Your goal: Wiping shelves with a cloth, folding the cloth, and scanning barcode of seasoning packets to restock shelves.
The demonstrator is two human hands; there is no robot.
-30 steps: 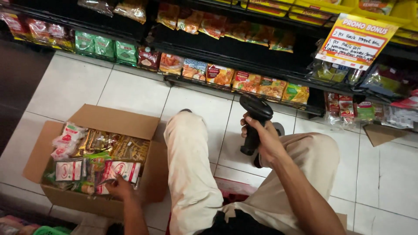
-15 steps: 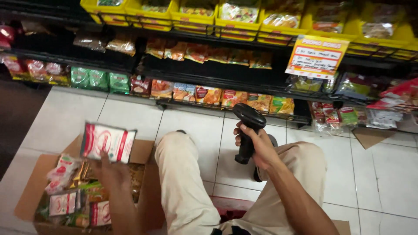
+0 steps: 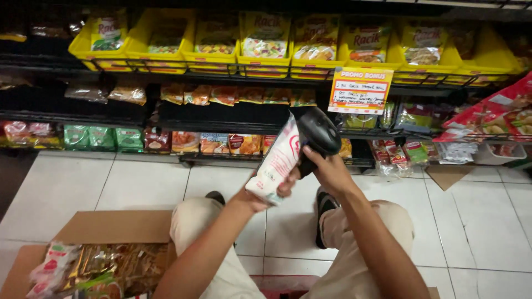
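Two hands busy | left hand (image 3: 260, 195) fingers grasp white packet (image 3: 277, 160) | right hand (image 3: 327, 169) clenches black scanner (image 3: 317, 135) | white tiled floor (image 3: 138, 180), stocked shelves (image 3: 183, 119)

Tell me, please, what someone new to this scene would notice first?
At the centre, the left hand holds up a white and red packet against a black handheld scanner gripped in the right hand. Behind, yellow shelf bins line the top, and an open cardboard box of packets sits lower left.
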